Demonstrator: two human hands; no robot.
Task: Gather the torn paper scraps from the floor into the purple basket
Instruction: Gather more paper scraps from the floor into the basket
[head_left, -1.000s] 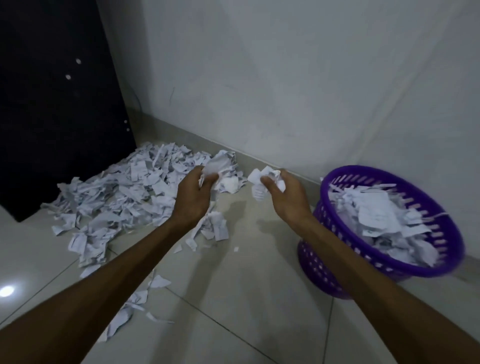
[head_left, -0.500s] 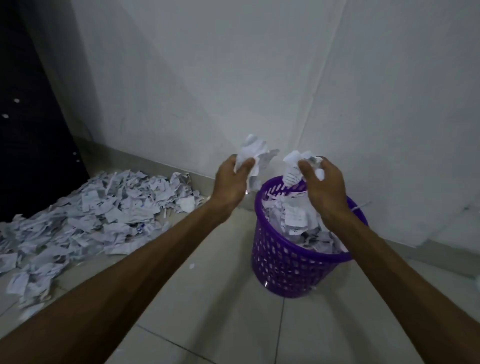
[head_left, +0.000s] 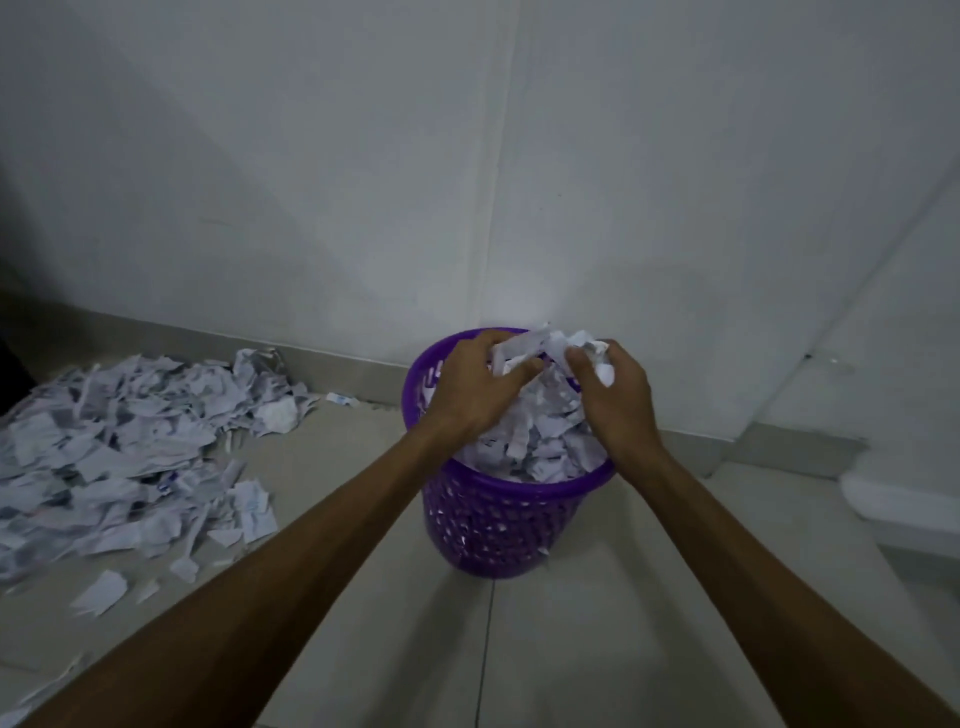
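The purple basket (head_left: 498, 525) stands upright on the tiled floor near the wall corner, filled close to its rim with white torn paper scraps (head_left: 540, 441). Both hands hover over its mouth. My left hand (head_left: 475, 387) grips a bunch of white scraps (head_left: 514, 348) above the basket's left side. My right hand (head_left: 613, 395) grips another crumpled bunch (head_left: 582, 345) above the right side. A large heap of torn scraps (head_left: 119, 452) lies on the floor to the left.
Grey walls meet in a corner right behind the basket. A low white object (head_left: 904, 504) sits on the floor at the right edge. Loose single scraps (head_left: 101, 592) lie on the tiles at the lower left.
Both hands, each holding scraps, have moved from the floor heap over to the basket and lowered onto its mouth. The view has swung right, centring the basket.
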